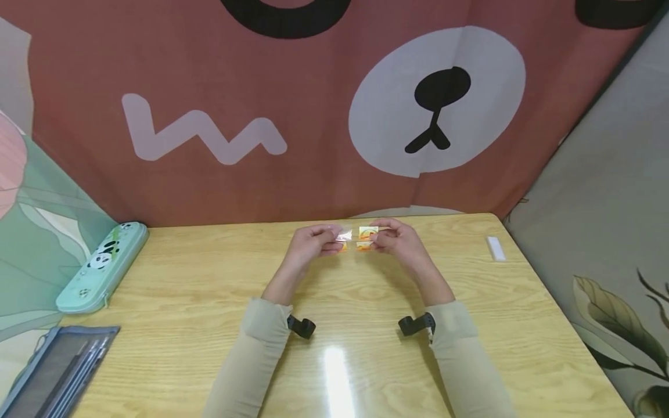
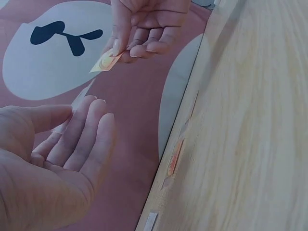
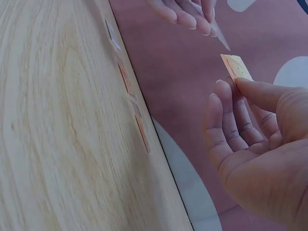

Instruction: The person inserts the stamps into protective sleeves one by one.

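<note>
Over the table's far edge, both hands are raised close together. My left hand (image 1: 307, 247) pinches a thin clear plastic piece (image 2: 83, 97) between thumb and fingers. Between the thumb and forefinger of my right hand (image 1: 406, 242) is a small yellow packet (image 3: 237, 66) with a serrated end, its face printed in orange and green. The ends of the plastic piece and the packet point toward each other, a small gap showing between them in the right wrist view. Below the hands, flat orange packets (image 3: 141, 132) lie in a row along the table's back edge.
A white block (image 1: 496, 248) lies at the right of the wooden table (image 1: 198, 290). On the left are a mint panda pencil case (image 1: 104, 267) and a dark mesh pouch (image 1: 63, 366) with pens. A brown printed cloth (image 1: 313, 186) hangs behind the table.
</note>
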Available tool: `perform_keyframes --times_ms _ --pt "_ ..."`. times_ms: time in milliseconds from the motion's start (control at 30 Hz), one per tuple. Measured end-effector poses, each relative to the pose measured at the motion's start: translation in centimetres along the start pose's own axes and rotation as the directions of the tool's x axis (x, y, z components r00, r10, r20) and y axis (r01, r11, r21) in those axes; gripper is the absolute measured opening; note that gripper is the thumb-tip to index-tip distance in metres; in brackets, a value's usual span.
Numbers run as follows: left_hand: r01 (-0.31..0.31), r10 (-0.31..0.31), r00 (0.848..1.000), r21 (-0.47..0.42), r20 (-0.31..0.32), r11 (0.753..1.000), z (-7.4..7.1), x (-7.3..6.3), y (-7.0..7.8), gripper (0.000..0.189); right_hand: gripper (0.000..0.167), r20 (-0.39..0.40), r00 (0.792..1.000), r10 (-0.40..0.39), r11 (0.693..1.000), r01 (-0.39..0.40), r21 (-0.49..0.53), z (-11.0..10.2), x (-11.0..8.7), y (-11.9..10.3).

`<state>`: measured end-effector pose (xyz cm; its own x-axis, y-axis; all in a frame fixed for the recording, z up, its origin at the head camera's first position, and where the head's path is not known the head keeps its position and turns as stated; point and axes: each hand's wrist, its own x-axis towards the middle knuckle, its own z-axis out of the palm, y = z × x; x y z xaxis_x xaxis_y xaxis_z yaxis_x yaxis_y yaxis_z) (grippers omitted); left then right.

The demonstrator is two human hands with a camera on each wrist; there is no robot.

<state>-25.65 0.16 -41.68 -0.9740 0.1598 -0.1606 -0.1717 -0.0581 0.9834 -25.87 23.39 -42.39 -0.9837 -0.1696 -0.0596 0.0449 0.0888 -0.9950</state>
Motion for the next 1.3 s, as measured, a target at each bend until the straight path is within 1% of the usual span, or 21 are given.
perform_keyframes --times_ms 133,267,433,500,633,733,833,933,1100,1300 --pt "0.013 -0.013 1.0 -0.049 -0.006 0.999 0.1 0.0 0.1 0.027 0.034 0.0 1.0 0.018 1.0 -0.018 0.002 -0.1 0.0 -0.3" --pt "0.02 -0.02 1.0 -0.076 0.011 0.997 0.1 -0.1 -0.1 0.027 0.036 -0.001 0.999 0.053 0.999 -0.053 0.013 -0.3 0.0 -0.5" --pt "0.008 -0.005 1.0 -0.101 0.028 0.995 0.3 -0.1 -0.3 0.027 0.038 0.013 0.997 0.081 0.995 -0.082 0.05 -0.4 -0.2 -0.7" --pt "-0.005 0.009 0.999 -0.103 0.038 0.995 0.4 -0.2 -0.4 0.027 0.034 0.017 0.996 0.084 0.995 -0.085 0.061 -0.3 -0.3 -0.8" --pt "0.0 0.003 0.999 -0.09 0.032 0.996 0.6 -0.3 -0.7 0.028 0.026 0.02 0.996 0.087 0.994 -0.088 0.069 -0.1 -0.4 -0.8" --pt "0.008 -0.007 1.0 -0.074 0.01 0.997 0.6 -0.3 -0.9 0.028 0.028 0.019 0.996 0.088 0.994 -0.089 0.066 0.0 -0.5 -0.8" --pt "0.003 -0.004 1.0 -0.059 -0.008 0.998 0.7 -0.3 -0.9 0.029 0.035 0.018 0.996 0.086 0.994 -0.087 0.062 0.0 -0.5 -0.7" --pt "-0.002 0.002 1.0 -0.049 -0.007 0.999 0.7 -0.3 -0.8 0.031 0.039 0.017 0.996 0.09 0.993 -0.091 0.071 0.0 -0.5 -0.6" --pt "-0.005 0.005 1.0 -0.042 -0.007 0.999 0.8 -0.4 -0.8 0.029 0.038 0.025 0.995 0.1 0.99 -0.102 0.094 0.1 -0.5 -0.4" --pt "0.002 -0.003 1.0 -0.038 -0.024 0.999 0.8 -0.5 -0.8 0.025 0.035 0.025 0.994 0.106 0.985 -0.109 0.131 0.2 -0.6 -0.3"
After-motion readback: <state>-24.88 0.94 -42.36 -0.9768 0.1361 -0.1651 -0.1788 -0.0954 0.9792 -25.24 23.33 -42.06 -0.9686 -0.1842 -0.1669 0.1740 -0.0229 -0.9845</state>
